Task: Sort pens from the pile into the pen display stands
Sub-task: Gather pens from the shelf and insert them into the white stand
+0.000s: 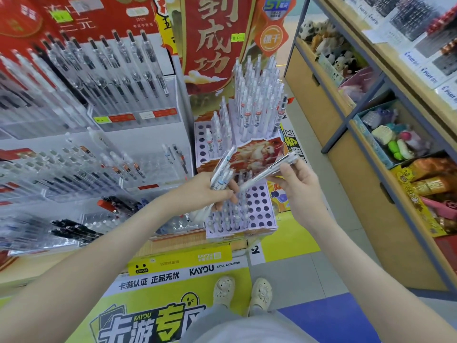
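Shop aisle | yellow floor decal (138, 295) | holed pen stand (259, 206) | toy shelves (366, 194)

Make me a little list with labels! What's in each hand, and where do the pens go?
place: shop aisle with pen displays
left hand: grips a bundle of clear plastic pens
right hand: holds a single clear plastic pen, tilted
stand: lilac tiered stand with round holes, in front of the hands
holes: some hold upright pens, many on the right are empty
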